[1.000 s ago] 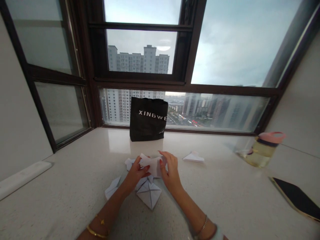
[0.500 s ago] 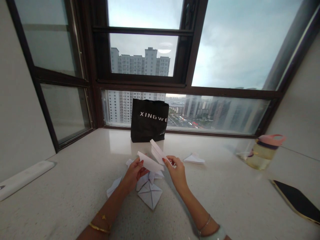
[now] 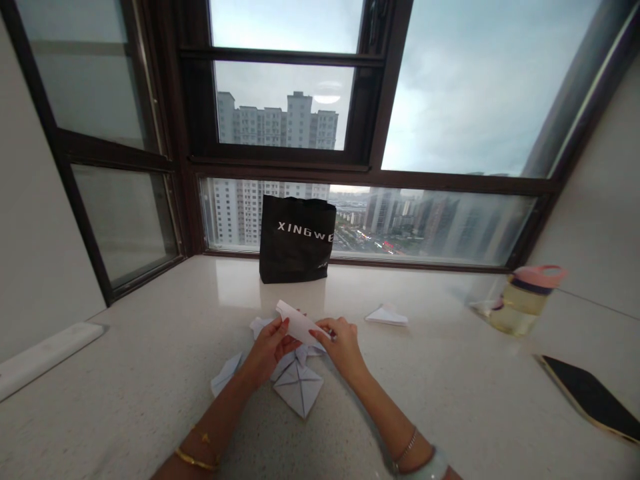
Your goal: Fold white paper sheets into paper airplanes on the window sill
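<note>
A strip of folded white paper (image 3: 300, 323) is held slantwise above the counter, between both hands. My left hand (image 3: 271, 345) pinches its left part, thumb on top. At the lower right end, my right hand (image 3: 339, 340) grips the same paper with thumb and fingers closed. Below them lie several folded paper pieces, among them a square one with crossing creases (image 3: 300, 389). Another folded piece (image 3: 227, 375) sits partly behind my left forearm. To the right of my hands rests a folded paper triangle (image 3: 387, 315).
A black bag (image 3: 297, 250) stands upright against the window. On the right are a drink bottle with a pink lid (image 3: 525, 303) and a dark flat tablet or phone (image 3: 593, 395). A long white object (image 3: 50, 357) lies at the left edge of the pale counter (image 3: 440, 400).
The paper's two flaps stood apart before; now they look pressed together as one strip. My right hand has moved slightly left and down onto its end.
</note>
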`<state>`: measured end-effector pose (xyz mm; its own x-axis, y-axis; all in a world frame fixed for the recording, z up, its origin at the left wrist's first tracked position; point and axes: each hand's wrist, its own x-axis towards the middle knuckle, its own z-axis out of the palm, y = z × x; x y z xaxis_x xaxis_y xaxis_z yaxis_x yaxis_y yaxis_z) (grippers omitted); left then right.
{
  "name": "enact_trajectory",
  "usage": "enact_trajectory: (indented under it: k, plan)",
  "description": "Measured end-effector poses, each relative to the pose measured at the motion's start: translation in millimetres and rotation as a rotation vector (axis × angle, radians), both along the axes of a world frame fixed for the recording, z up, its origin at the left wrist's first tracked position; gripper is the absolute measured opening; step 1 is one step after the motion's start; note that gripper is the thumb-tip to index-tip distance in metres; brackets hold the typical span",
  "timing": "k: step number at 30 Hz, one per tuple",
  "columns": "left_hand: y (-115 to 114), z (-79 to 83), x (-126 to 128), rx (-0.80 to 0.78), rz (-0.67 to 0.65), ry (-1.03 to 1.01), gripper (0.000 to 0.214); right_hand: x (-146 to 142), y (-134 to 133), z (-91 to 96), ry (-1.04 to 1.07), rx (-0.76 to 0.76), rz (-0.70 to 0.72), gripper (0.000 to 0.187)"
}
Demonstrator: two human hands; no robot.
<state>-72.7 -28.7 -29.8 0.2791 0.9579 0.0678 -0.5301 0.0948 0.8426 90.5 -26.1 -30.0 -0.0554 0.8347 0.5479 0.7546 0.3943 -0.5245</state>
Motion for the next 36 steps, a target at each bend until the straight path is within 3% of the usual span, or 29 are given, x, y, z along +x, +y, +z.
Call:
enact_trajectory:
  k: [9, 13, 15, 18, 20, 22, 25, 28, 31, 36]
  plan:
    - [3, -3.7, 0, 0.013, -0.015, 0.009, 0.038, 0, 1, -2.2, -0.006, 0.008, -0.007, 0.01]
    - [4, -4.3, -2, 0.049, -0.008, 0.025, 0.042, 3, 5, -5.4, 0.072, 0.089, -0.024, 0.027]
    - [4, -4.7, -2, 0.087, -0.008, 0.058, 0.042, 6, 8, -6.8, 0.136, 0.058, 0.053, 0.034]
    - [7, -5.9, -2, 0.183, 0.018, 0.167, 0.046, 10, 9, -6.2, 0.141, -0.077, 0.184, 0.024]
    - [10, -6.7, -4, 0.258, 0.141, 0.28, 0.053, 11, 8, -3.2, 0.057, -0.084, 0.144, 0.021]
    - [12, -6.8, -8, 0.363, 0.365, 0.446, 0.059, 11, 5, 0.8, -0.062, -0.038, 0.063, 0.018]
    - [14, -5.9, -16, 0.643, 0.619, 0.808, 0.051, 8, 1, 4.4, -0.199, -0.015, 0.044, 0.015]
    - [13, -5.9, -20, 0.887, 0.519, 1.258, 0.029, 4, -1, 2.1, -0.264, -0.042, 0.107, 0.014]
    - [11, -7.2, -19, 0.943, 0.337, 1.605, 0.035, 3, 1, -3.2, -0.292, -0.082, 0.159, 0.012]
    - [7, -6.7, -16, 0.883, 0.281, 1.728, 0.034, 4, 4, -9.1, -0.252, -0.106, 0.137, 0.016]
